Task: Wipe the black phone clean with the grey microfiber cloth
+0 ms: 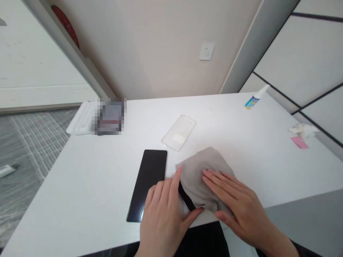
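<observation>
A light grey cloth [207, 160] is bunched over a flat object with a black edge [186, 197], most of which is hidden. My left hand [166, 210] holds this object at its left edge, index fingertip at one end and thumb at the other. On top of the cloth lies my right hand [235, 198], fingers stretched out flat and thumb near the cloth's front edge. Left of the cloth, partly behind my left hand, a black-screened smartphone [148, 175] rests on the white table. A clear phone case [179, 132] lies beyond them.
On the white table [88, 192], a small white-capped bottle [255, 98] lies at the back right. Crumpled tissue [304, 129] and a pink slip [299, 142] sit at the right edge. A white tray-like piece [84, 119] and a blurred dark item [110, 117] are at the back left.
</observation>
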`<state>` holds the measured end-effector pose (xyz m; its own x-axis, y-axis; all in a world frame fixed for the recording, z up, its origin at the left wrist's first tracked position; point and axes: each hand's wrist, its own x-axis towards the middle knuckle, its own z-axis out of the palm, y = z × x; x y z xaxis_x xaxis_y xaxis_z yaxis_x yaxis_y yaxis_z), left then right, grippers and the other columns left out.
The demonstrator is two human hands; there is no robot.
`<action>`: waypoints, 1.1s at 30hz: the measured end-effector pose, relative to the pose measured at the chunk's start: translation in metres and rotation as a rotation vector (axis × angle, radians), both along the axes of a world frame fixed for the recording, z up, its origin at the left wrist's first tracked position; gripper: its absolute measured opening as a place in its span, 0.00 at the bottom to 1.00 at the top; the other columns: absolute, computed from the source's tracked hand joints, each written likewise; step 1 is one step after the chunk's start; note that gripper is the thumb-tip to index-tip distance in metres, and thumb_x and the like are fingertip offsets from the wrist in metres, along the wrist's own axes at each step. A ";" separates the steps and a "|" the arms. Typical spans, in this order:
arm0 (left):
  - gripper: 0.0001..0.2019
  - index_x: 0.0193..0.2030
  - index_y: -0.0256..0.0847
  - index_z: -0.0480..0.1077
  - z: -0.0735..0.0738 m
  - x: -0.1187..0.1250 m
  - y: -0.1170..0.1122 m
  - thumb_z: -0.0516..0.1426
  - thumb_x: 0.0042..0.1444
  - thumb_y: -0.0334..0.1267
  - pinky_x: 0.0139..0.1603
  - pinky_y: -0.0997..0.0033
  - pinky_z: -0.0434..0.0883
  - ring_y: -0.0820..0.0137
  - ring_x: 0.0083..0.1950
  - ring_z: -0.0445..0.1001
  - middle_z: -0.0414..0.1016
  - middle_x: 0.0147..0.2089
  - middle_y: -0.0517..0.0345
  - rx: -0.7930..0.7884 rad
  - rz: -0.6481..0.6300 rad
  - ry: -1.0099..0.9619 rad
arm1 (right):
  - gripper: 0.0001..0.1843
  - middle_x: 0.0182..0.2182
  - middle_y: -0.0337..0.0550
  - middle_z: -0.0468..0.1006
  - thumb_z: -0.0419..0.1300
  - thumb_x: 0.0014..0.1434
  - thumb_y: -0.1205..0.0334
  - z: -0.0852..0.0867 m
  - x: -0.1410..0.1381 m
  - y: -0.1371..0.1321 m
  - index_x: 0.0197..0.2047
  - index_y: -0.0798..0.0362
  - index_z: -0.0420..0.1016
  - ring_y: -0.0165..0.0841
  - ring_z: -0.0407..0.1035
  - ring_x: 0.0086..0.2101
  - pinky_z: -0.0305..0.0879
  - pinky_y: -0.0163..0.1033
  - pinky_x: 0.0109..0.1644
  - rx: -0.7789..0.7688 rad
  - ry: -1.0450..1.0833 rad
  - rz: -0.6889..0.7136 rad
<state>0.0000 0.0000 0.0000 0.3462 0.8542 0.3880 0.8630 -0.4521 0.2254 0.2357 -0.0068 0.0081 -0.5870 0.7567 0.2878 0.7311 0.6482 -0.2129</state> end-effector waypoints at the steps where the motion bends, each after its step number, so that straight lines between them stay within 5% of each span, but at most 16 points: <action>1: 0.42 0.73 0.27 0.57 0.000 0.000 0.000 0.49 0.70 0.65 0.53 0.59 0.65 0.58 0.49 0.72 0.76 0.52 0.47 0.000 0.003 -0.003 | 0.40 0.72 0.49 0.65 0.51 0.75 0.38 -0.002 0.000 -0.002 0.75 0.61 0.61 0.41 0.61 0.71 0.59 0.50 0.75 0.012 -0.032 -0.012; 6: 0.39 0.73 0.28 0.58 -0.001 0.000 -0.001 0.46 0.72 0.63 0.51 0.58 0.65 0.58 0.47 0.70 0.76 0.50 0.48 -0.007 0.015 0.012 | 0.47 0.72 0.42 0.65 0.50 0.70 0.28 0.003 -0.004 0.003 0.75 0.57 0.62 0.38 0.62 0.70 0.54 0.48 0.77 0.028 -0.079 0.171; 10: 0.44 0.74 0.29 0.57 -0.001 0.000 -0.001 0.49 0.68 0.67 0.51 0.58 0.65 0.58 0.47 0.70 0.75 0.49 0.49 -0.012 0.017 -0.005 | 0.46 0.72 0.51 0.65 0.51 0.71 0.31 0.003 -0.001 0.012 0.75 0.61 0.60 0.46 0.61 0.70 0.54 0.57 0.77 0.053 -0.070 -0.047; 15: 0.37 0.73 0.30 0.59 -0.001 0.001 -0.001 0.44 0.73 0.62 0.52 0.58 0.65 0.58 0.48 0.70 0.75 0.50 0.48 -0.003 0.022 0.004 | 0.52 0.71 0.44 0.67 0.48 0.66 0.23 -0.001 -0.008 0.008 0.76 0.55 0.60 0.42 0.63 0.70 0.59 0.52 0.75 -0.023 -0.023 0.151; 19: 0.41 0.73 0.31 0.58 0.001 0.001 -0.003 0.47 0.70 0.66 0.52 0.58 0.66 0.57 0.48 0.71 0.75 0.50 0.49 -0.013 0.025 -0.006 | 0.55 0.73 0.53 0.62 0.44 0.67 0.22 -0.001 -0.008 0.011 0.77 0.61 0.56 0.49 0.59 0.71 0.55 0.60 0.76 0.009 -0.041 -0.087; 23: 0.35 0.73 0.32 0.58 0.001 0.000 -0.004 0.45 0.73 0.60 0.52 0.58 0.66 0.57 0.49 0.71 0.75 0.51 0.48 0.009 0.016 0.009 | 0.59 0.73 0.48 0.63 0.47 0.63 0.19 0.001 -0.011 0.009 0.78 0.58 0.56 0.44 0.60 0.71 0.57 0.50 0.76 -0.045 -0.032 0.159; 28: 0.42 0.74 0.31 0.56 0.000 -0.002 -0.002 0.54 0.67 0.64 0.53 0.57 0.65 0.56 0.50 0.71 0.75 0.51 0.48 -0.012 0.001 -0.008 | 0.56 0.72 0.56 0.63 0.48 0.65 0.22 0.002 -0.014 0.014 0.76 0.60 0.59 0.52 0.59 0.71 0.52 0.63 0.76 -0.052 -0.039 -0.112; 33: 0.26 0.74 0.33 0.56 0.000 0.001 -0.002 0.50 0.73 0.38 0.52 0.58 0.65 0.59 0.46 0.70 0.74 0.48 0.51 -0.026 0.039 -0.013 | 0.56 0.73 0.47 0.63 0.49 0.62 0.19 0.004 -0.020 0.013 0.78 0.53 0.57 0.45 0.58 0.72 0.49 0.56 0.79 -0.160 -0.024 0.173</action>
<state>0.0012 -0.0020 0.0003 0.3075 0.8766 0.3701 0.8769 -0.4121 0.2476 0.2155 0.0063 0.0122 -0.7172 0.6789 0.1573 0.6178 0.7239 -0.3070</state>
